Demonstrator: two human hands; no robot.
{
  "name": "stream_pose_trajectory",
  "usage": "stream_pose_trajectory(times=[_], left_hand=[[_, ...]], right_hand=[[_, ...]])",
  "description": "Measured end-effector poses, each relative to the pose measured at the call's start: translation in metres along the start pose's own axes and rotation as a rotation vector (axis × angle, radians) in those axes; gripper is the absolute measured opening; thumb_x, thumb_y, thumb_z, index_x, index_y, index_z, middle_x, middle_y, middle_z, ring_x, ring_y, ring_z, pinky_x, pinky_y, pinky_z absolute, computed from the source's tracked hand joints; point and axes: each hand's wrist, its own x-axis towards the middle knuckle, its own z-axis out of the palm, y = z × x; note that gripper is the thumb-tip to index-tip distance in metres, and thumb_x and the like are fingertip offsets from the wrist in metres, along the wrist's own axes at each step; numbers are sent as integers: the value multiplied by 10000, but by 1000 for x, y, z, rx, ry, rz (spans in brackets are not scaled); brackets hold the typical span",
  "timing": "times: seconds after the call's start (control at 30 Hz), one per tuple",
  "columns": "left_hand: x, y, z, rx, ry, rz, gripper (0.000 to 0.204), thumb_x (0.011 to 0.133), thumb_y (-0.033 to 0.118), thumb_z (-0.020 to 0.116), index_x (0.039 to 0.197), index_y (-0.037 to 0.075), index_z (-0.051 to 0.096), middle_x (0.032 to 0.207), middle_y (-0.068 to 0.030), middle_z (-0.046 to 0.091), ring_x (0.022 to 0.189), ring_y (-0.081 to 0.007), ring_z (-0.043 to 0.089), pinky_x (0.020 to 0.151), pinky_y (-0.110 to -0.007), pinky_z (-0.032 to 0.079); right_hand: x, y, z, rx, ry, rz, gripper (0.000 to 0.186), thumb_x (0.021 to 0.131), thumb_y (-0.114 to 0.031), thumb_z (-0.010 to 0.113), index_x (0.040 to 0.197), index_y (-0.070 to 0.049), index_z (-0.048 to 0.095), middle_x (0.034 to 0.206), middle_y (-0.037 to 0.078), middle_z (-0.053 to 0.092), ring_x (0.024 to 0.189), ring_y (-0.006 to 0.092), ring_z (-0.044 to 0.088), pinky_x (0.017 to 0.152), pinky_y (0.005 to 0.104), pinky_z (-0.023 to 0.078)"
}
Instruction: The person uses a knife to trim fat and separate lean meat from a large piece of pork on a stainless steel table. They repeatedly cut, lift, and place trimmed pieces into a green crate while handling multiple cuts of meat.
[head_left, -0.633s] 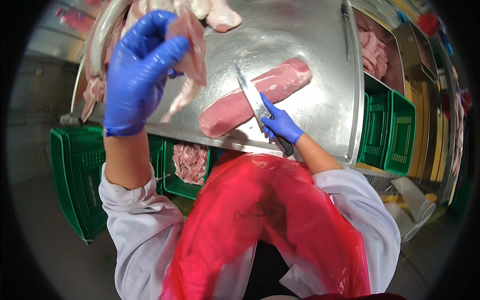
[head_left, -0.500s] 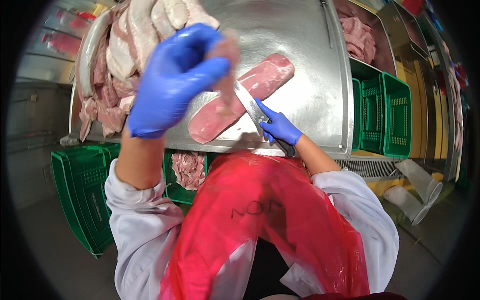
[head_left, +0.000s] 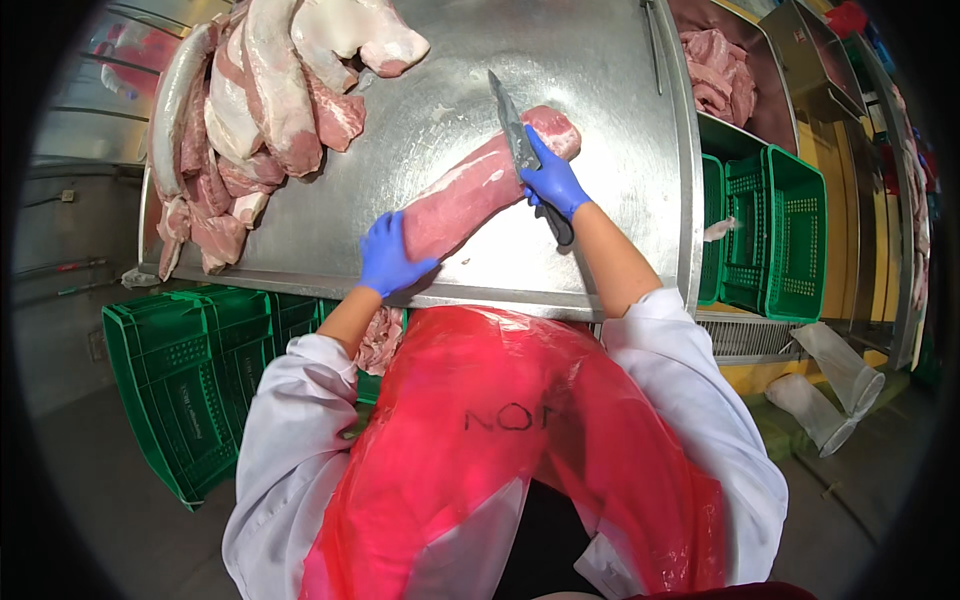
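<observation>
A long pink boneless loin (head_left: pixel 455 205) lies diagonally on the steel work table (head_left: pixel 540 270). My left hand (head_left: pixel 393 258), in a blue glove, grips its near end at the lower left. My right hand (head_left: pixel 548 178), also blue-gloved, is closed on a knife (head_left: pixel 505 115) with a black handle, its index finger stretched along the back of the blade. The blade crosses the loin near its far, upper-right end, tip pointing away from me. A pile of fat-covered meat cuts (head_left: pixel 255 90) covers the table's left part.
At the right are a steel bin of meat (head_left: pixel 718 75) and green crates (head_left: pixel 790 230), with a pale scrap (head_left: pixel 718 228) at one. More green crates (head_left: pixel 160 390) stand below the table at the left; one holding trimmings (head_left: pixel 380 340) is partly hidden by my arm and red apron.
My left hand has come down from raised onto the loin, without the thin slice it held. My right hand and knife have moved up. A pale scrap now shows at the right crates.
</observation>
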Motion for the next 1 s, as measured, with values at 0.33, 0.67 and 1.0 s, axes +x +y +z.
stream_pose_trajectory(times=[0.33, 0.67, 1.0], left_hand=[[0, 63, 16, -172, -98, -106, 1077, 735, 533, 831, 1533, -5, 347, 1462, -305, 421, 1311, -480, 449, 1102, -553, 397], [-6, -53, 23, -772, 168, -142, 654, 904, 206, 784, 1419, -33, 459, 1337, -207, 551, 1175, -335, 614, 1034, -426, 494], [65, -78, -8, -1010, 274, -116, 485, 1000, 224, 697, 1402, 17, 525, 1241, -109, 656, 1126, -205, 644, 957, -352, 517]], right_hand=[[60, -25, -41, -449, 102, -193, 839, 886, -54, 552, 1653, -250, 273, 915, 148, 693, 634, 187, 647, 630, 338, 557], [-72, -68, -23, -357, -12, 287, 816, 912, -57, 579, 1650, -240, 282, 811, 110, 661, 610, 141, 597, 588, 316, 523], [-84, -78, 2, -248, -32, 349, 792, 922, -61, 574, 1650, -163, 277, 774, 94, 642, 575, 145, 577, 566, 313, 514]])
